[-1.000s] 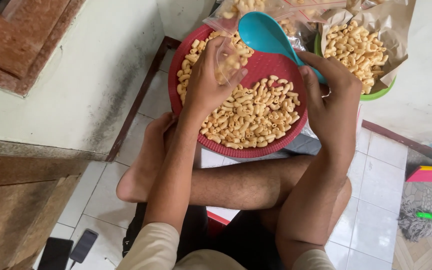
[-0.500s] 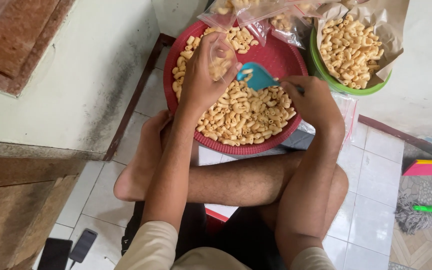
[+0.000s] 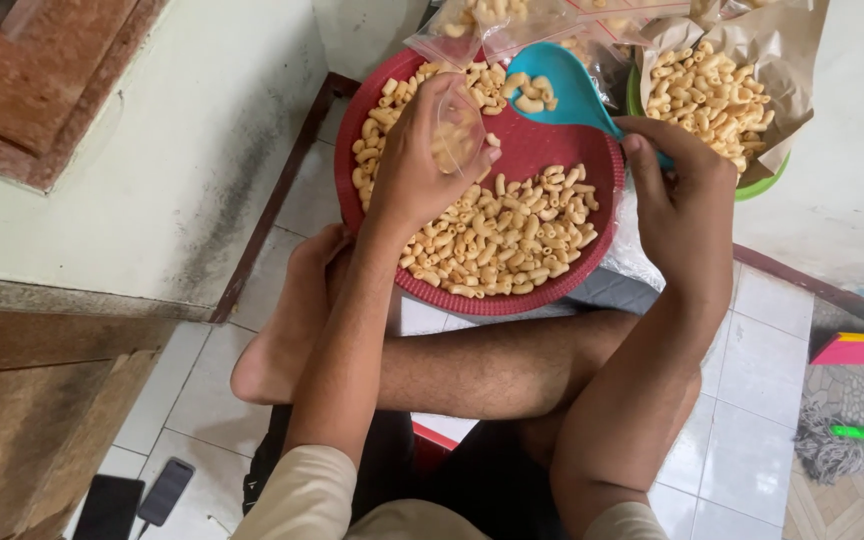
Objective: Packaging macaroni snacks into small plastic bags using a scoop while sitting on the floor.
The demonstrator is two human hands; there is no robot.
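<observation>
A small clear bag, partly filled with macaroni, sits above the upper left of the red tray, pinched in the left hand, whose fingers curl round it with the thumb toward the tray's middle. The blue scoop hovers just right of the bag, tilted, a few pieces lying in its bowl. The right hand clamps its handle, wrist bent, forearm rising from the lower right. Loose macaroni covers the tray's lower half. Beyond lie a paper-lined green bowl of macaroni and filled bags.

Half a second ago the scoop was down among the macaroni; it has since lifted toward the bag. The left hand has hardly moved.
</observation>
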